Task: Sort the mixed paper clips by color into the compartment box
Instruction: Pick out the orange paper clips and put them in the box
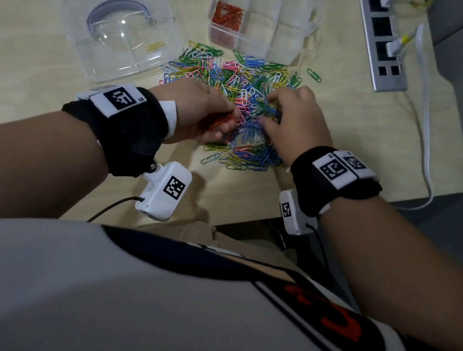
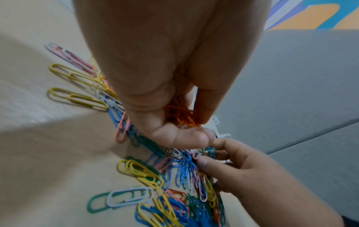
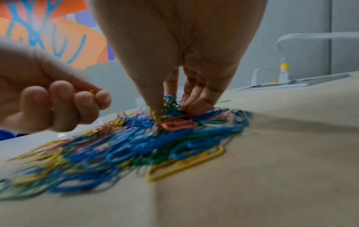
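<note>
A heap of mixed paper clips (image 1: 235, 88) in blue, green, yellow, pink, white and orange lies on the table. My left hand (image 1: 203, 113) curls round a bunch of orange clips (image 2: 180, 115) at the heap's left side. My right hand (image 1: 287, 118) reaches down into the heap, its fingertips (image 3: 194, 106) pinching a tangle of blue and green clips (image 3: 170, 104) beside an orange clip (image 3: 178, 124). The clear compartment box (image 1: 255, 41) stands behind the heap, with orange clips (image 1: 228, 14) in its left compartment.
A clear plastic lid (image 1: 120, 27) lies at the back left. A grey power strip (image 1: 382, 39) with white plugs and a cable (image 1: 426, 126) runs along the right. One green clip (image 1: 314, 75) lies apart. The table's front edge is near my body.
</note>
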`<state>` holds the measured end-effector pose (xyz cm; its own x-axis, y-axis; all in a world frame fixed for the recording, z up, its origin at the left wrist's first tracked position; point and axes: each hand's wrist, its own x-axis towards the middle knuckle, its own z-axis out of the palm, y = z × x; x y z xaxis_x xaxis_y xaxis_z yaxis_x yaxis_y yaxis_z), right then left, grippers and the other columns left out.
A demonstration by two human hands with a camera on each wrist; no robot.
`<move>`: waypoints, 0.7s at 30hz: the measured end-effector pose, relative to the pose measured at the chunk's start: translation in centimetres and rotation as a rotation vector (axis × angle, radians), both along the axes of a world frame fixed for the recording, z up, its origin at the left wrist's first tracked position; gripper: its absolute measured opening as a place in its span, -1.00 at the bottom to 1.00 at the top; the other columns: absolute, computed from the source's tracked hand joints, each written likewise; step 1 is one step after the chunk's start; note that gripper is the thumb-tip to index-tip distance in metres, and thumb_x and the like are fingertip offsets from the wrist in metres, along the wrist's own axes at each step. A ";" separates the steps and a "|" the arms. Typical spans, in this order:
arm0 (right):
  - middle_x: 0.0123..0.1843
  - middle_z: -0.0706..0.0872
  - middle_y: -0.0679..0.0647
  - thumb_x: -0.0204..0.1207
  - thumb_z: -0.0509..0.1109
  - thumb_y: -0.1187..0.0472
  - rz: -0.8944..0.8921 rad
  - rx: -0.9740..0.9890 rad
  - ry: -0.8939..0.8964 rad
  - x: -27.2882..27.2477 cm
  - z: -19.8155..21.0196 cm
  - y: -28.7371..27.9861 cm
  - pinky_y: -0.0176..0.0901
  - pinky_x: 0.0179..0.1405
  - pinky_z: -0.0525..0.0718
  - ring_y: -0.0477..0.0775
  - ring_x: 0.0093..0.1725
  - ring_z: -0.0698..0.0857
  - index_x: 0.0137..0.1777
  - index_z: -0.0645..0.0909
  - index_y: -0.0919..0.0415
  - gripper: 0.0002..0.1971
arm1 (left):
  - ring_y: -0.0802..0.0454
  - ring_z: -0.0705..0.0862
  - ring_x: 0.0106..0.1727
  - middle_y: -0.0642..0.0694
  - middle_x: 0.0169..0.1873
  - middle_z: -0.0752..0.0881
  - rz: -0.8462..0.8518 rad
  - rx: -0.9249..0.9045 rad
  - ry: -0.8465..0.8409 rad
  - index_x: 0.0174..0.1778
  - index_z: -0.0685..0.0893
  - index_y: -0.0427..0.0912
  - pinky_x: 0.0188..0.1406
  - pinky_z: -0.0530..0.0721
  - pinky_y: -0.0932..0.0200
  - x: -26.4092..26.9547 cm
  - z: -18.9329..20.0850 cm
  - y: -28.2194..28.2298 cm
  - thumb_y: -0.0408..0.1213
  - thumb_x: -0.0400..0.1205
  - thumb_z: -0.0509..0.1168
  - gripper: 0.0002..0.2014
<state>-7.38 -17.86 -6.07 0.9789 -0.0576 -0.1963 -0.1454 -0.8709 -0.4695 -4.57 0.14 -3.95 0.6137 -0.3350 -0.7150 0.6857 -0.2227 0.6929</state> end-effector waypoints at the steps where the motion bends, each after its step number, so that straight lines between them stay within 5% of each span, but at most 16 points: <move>1: 0.26 0.55 0.16 0.55 0.44 0.16 -0.025 -0.012 -0.036 0.3 0.2 -0.3 -0.14 0.17 0.52 0.18 0.18 0.62 0.28 0.62 0.09 -0.69 | 0.14 0.63 -0.52 -0.11 -0.46 0.64 0.000 0.003 -0.004 -0.20 0.67 -0.25 -0.53 0.63 0.34 0.0 0.0 0.1 -0.35 0.74 0.16 -0.75; 7: 0.17 0.62 0.16 0.55 0.26 0.32 -0.131 -0.122 -0.048 0.8 1.9 -3.1 -0.10 0.08 0.55 0.19 0.09 0.62 0.17 0.68 0.08 -0.72 | 0.13 0.64 -0.52 -0.11 -0.46 0.63 -0.016 0.016 -0.018 -0.18 0.66 -0.25 -0.55 0.60 0.34 0.0 0.1 0.2 -0.35 0.74 0.16 -0.77; 10: -0.08 0.66 0.06 0.53 0.37 0.17 -0.063 -0.149 0.105 -0.2 2.4 -3.7 -0.14 -0.04 0.54 0.12 -0.05 0.63 -0.12 0.67 0.09 -0.94 | 0.14 0.63 -0.52 -0.11 -0.45 0.64 -0.022 0.031 -0.012 -0.18 0.67 -0.25 -0.56 0.60 0.34 0.0 0.2 0.0 -0.35 0.73 0.18 -0.78; 13: -0.22 0.68 0.02 0.46 0.52 -0.07 -0.014 -0.126 0.299 -1.5 2.0 -3.2 -0.15 -0.15 0.52 0.06 -0.15 0.63 -0.20 0.65 0.13 -0.73 | 0.13 0.65 -0.51 -0.11 -0.44 0.65 -0.023 0.046 0.009 -0.18 0.68 -0.25 -0.53 0.63 0.34 0.1 0.2 -0.3 -0.31 0.72 0.22 -0.79; 18: -0.11 0.76 0.06 0.52 0.50 0.13 -0.053 -0.076 0.213 -2.3 0.9 -2.9 -0.06 0.06 0.67 0.13 -0.01 0.71 -0.12 0.71 0.09 -0.94 | 0.14 0.64 -0.54 -0.07 -0.54 0.64 -0.023 0.051 0.031 -0.22 0.63 -0.23 -0.51 0.64 0.37 -0.1 0.6 -1.3 -0.28 0.72 0.21 -0.78; 21: -0.14 0.78 0.06 0.54 0.45 0.13 -0.064 -0.065 0.169 -2.3 1.1 -3.6 0.00 0.04 0.70 0.14 -0.05 0.72 -0.21 0.68 0.03 -0.90 | 0.14 0.64 -0.52 -0.06 -0.53 0.63 -0.021 0.060 0.026 -0.26 0.61 -0.22 -0.48 0.64 0.37 -0.2 0.8 -2.0 -0.26 0.73 0.19 -0.75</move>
<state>-9.72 -21.46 -5.01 0.9264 -0.1363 -0.3510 -0.2729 -0.8853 -0.3765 -4.81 -1.85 -3.19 0.5880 -0.3032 -0.7499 0.6982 -0.2779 0.6598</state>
